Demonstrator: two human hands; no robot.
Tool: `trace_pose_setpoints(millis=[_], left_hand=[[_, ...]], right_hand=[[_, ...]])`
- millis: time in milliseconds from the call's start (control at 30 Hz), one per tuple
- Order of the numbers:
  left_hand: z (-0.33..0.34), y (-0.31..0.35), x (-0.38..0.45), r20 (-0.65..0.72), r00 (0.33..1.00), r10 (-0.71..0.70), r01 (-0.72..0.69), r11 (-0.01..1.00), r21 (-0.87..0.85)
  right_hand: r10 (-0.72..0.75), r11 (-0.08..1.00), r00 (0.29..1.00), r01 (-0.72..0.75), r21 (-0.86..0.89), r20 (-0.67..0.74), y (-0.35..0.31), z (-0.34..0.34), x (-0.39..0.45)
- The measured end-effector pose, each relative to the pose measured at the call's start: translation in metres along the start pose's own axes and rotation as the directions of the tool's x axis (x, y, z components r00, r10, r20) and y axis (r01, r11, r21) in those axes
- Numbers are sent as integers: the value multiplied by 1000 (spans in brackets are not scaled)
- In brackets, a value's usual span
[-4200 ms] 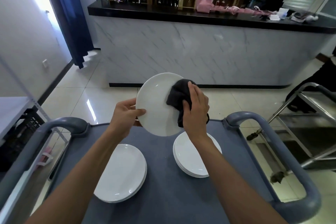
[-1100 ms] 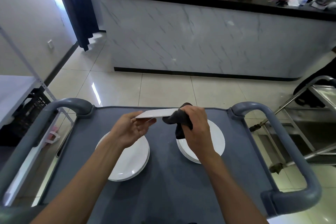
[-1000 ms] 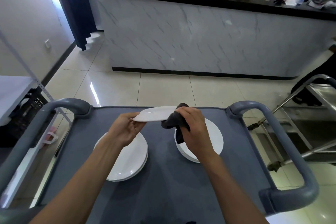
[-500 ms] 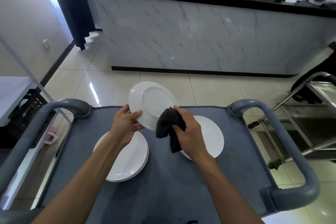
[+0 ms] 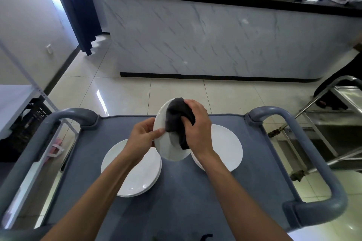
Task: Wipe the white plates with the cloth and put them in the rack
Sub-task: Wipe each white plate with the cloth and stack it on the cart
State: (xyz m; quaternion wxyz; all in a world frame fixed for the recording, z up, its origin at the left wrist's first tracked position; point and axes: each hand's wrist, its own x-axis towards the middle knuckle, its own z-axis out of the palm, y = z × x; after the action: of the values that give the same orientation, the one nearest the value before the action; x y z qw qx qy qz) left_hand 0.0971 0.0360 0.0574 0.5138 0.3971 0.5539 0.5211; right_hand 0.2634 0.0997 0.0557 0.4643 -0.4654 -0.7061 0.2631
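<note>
Left hand (image 5: pixel 144 137) pinches the rim of a white plate (image 5: pixel 170 144), tilted above the grey cart (image 5: pixel 180 197); right hand (image 5: pixel 197 126) has its fingers curled round a dark cloth (image 5: pixel 176 117) pressed on the plate's face, between two plate stacks (image 5: pixel 135 172) (image 5: pixel 225 146)
</note>
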Motion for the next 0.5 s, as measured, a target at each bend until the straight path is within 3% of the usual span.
trace_pose_setpoints(millis=[500], left_hand=[[-30, 15, 13, 115, 977, 182, -211, 919, 333]], right_hand=[[7, 991, 1000, -7, 137, 5, -15, -2, 25]])
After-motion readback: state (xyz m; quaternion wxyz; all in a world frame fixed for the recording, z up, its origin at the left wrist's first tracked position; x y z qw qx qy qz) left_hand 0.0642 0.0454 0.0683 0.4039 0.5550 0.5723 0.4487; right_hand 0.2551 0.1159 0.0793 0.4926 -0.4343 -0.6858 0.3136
